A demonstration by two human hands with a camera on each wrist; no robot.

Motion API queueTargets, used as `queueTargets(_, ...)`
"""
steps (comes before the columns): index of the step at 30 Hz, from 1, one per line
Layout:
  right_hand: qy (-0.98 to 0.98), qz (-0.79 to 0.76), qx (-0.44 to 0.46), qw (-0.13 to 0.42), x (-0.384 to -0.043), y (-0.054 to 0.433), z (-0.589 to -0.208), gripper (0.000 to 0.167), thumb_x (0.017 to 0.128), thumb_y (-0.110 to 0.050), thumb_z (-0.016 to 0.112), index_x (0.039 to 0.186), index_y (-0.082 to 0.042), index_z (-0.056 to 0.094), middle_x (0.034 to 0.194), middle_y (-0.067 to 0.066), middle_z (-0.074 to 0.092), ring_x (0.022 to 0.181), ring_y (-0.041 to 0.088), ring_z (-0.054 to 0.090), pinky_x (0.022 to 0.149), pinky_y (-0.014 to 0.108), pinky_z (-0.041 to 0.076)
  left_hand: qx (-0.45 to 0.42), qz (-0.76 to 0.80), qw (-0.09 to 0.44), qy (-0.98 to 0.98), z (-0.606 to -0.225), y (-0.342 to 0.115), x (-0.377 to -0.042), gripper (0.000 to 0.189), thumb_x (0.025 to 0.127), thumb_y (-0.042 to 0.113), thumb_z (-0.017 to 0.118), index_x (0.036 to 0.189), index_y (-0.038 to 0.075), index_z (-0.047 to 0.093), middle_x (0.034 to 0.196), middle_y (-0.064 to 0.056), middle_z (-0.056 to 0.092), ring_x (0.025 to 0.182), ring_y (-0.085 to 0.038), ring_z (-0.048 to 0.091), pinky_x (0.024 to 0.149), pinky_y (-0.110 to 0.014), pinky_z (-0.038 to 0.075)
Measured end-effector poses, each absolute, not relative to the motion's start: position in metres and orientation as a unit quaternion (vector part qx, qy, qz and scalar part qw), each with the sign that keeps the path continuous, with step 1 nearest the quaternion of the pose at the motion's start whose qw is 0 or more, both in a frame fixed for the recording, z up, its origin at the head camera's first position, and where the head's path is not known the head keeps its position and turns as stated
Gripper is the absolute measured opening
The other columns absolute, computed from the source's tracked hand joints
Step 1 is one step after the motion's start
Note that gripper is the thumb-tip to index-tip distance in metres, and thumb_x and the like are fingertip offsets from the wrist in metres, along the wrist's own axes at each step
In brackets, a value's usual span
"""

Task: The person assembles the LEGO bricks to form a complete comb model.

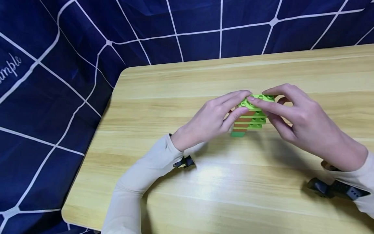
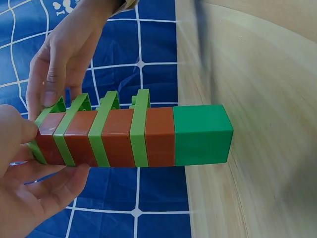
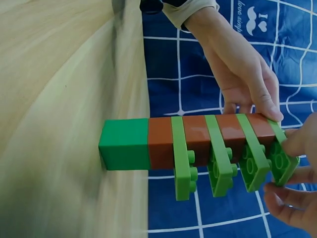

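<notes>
A tower of toy building blocks stands upright on the table. At its foot is a dark green block, and above it brown blocks alternate with light green plates that jut out to one side. My left hand grips the tower near its top, thumb on the near side and fingers on the far side. With my right hand I pinch the jutting end of the top light green plate, the index finger lying across its studs. Fingers cover part of that plate.
The light wooden table stretches around the tower. Dark blue cloth with white grid lines hangs behind it and on the left. Black wrist devices sit below both forearms, close to the tabletop.
</notes>
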State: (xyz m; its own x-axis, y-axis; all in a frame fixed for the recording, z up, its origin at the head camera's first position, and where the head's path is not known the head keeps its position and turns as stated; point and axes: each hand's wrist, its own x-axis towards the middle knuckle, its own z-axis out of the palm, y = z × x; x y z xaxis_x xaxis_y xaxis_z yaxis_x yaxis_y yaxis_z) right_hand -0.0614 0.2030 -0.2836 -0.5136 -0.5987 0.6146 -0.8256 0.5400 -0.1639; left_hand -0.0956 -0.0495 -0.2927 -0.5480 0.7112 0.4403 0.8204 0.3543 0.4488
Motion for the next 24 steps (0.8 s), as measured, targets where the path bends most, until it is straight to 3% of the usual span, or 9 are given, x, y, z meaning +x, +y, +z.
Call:
queueTargets(6, -0.842, 0.235, 0.415, 0.252, -0.062, 0.203, -0.286, 0.05, 0.12, -0.035, 0.041, 0.137, -0.004, 0.076, 0.114, 0.031, 0.063, 0.077, 0.023, 0.06, 0.064, 0.022, 0.05, -0.469, -0.328, 0.077, -0.816, -0.295, -0.049, -0.101, 0.042, 0.113, 0.012, 0.064, 0.148, -0.011, 0.059, 0.142, -0.021, 0.068, 0.119, -0.024, 0.072, 0.111, -0.016, 0.047)
queueTargets(9, -0.834, 0.243, 0.418, 0.264, -0.063, 0.202, -0.29, 0.048, 0.12, -0.034, 0.041, 0.136, -0.006, 0.077, 0.113, 0.03, 0.063, 0.075, 0.023, 0.06, 0.062, 0.023, 0.05, -0.474, -0.313, 0.093, -0.818, -0.297, -0.048, -0.1, 0.042, 0.113, 0.012, 0.064, 0.147, -0.01, 0.058, 0.136, -0.019, 0.07, 0.105, -0.023, 0.072, 0.105, -0.014, 0.049)
queueTargets(16, -0.821, 0.253, 0.432, 0.275, -0.065, 0.199, -0.301, 0.051, 0.121, -0.035, 0.039, 0.132, -0.001, 0.075, 0.116, 0.028, 0.064, 0.08, 0.027, 0.06, 0.065, 0.025, 0.049, -0.476, -0.302, 0.1, -0.82, -0.303, -0.051, -0.095, 0.043, 0.113, 0.013, 0.064, 0.147, -0.013, 0.057, 0.132, -0.02, 0.07, 0.104, -0.024, 0.07, 0.104, -0.014, 0.05)
queueTargets(21, -0.829, 0.249, 0.434, 0.25, -0.063, 0.198, -0.301, 0.056, 0.12, -0.042, 0.039, 0.138, 0.0, 0.07, 0.119, 0.025, 0.061, 0.076, 0.019, 0.058, 0.063, 0.023, 0.05, -0.468, -0.299, 0.085, -0.827, -0.3, -0.052, -0.094, 0.042, 0.114, 0.015, 0.062, 0.147, -0.01, 0.057, 0.131, -0.018, 0.07, 0.099, -0.021, 0.068, 0.099, -0.014, 0.052)
queueTargets(24, -0.832, 0.248, 0.431, 0.245, -0.061, 0.199, -0.301, 0.056, 0.12, -0.043, 0.039, 0.141, -0.001, 0.068, 0.119, 0.024, 0.06, 0.07, 0.014, 0.054, 0.058, 0.021, 0.048, -0.47, -0.297, 0.082, -0.827, -0.298, -0.051, -0.094, 0.042, 0.114, 0.015, 0.062, 0.148, -0.009, 0.057, 0.132, -0.017, 0.07, 0.104, -0.021, 0.069, 0.101, -0.014, 0.051)
